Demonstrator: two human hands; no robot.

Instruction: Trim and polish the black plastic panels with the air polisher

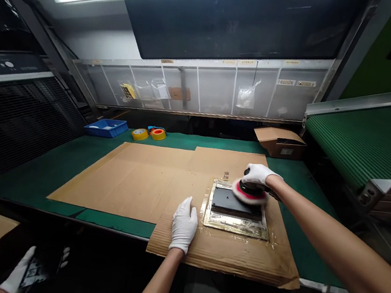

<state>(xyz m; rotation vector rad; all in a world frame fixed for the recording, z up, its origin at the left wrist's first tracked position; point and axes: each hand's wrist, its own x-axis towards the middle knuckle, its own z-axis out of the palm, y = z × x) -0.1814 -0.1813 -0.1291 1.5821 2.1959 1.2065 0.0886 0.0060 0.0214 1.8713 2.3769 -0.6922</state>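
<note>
My right hand (258,174), in a white glove, is shut on the black body of a random orbital sander (250,188). The sander's red-rimmed pad (244,192) looks blurred and presses on the edge of a flat, dark rectangular panel (234,204). The panel lies on a foil-like metallic sheet (236,229) on corrugated cardboard (225,256). My left hand (184,224), also gloved, rests flat on the cardboard just left of the sheet and holds nothing.
Cardboard sheets cover a green-topped bench. Behind stand a blue plastic tray (106,127), a yellow tape roll (139,133), an orange tape roll (158,134) and a cardboard box (280,143). A green conveyor belt (369,135) runs right. A co-worker's gloved hand (19,272) shows lower left.
</note>
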